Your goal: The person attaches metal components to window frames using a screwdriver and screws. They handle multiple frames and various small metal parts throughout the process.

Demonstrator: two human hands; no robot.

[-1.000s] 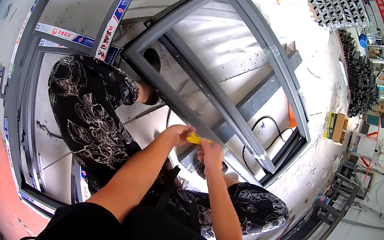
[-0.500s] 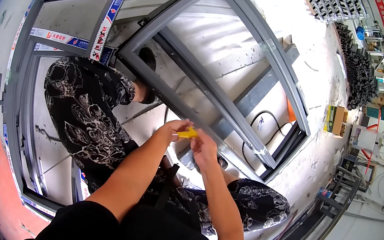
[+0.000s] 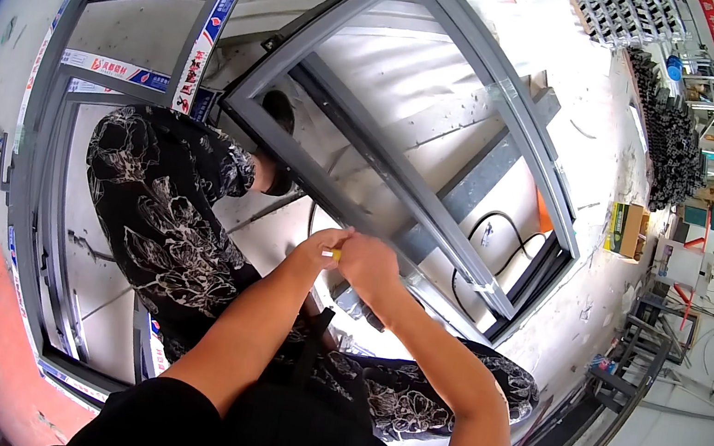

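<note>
Close together in front of my lap, both hands meet around a small yellow tool, its exact kind unclear because fingers cover most of it. Its yellow part (image 3: pixel 334 255) shows just between the hands, with a pale end. My left hand (image 3: pixel 325 240) pinches it from the left. My right hand (image 3: pixel 372 267) is closed over its other end, back of the hand up. Directly beyond them, a grey metal window frame (image 3: pixel 385 160) with a middle bar is propped at a slant, its near bar right by my fingers.
A second grey frame (image 3: pixel 36 135) with blue-and-white film stands at my left leg. An orange-red sheet (image 3: pixel 4 326) lies lower left. A black cable (image 3: pixel 474 226) loops under the propped frame. Farther right are a cardboard box (image 3: pixel 628 230) and stacked dark profiles (image 3: pixel 667 151).
My right hand has moved left and closed over the yellow tool, which was largely exposed before. Its elbow has swung outward to the right. The left hand stays almost in place.
</note>
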